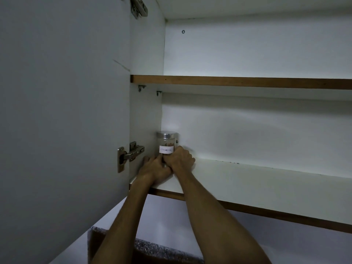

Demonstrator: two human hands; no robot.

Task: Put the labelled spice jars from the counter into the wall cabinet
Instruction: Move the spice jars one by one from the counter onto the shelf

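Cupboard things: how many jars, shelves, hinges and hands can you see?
Jars: 1, the spice jar in the back left corner of the lower shelf
Shelves: 2, the lower shelf and the upper shelf
Hinges: 2, the lower hinge and the upper hinge
Hands: 2, the left hand and the right hand
Total: 7

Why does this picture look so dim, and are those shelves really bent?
Head view: the light is low and bluish, brightest on the cabinet's back wall; the open door lies in shade; the wide lens bows the shelf edges; the jar label is soft, barely legible.
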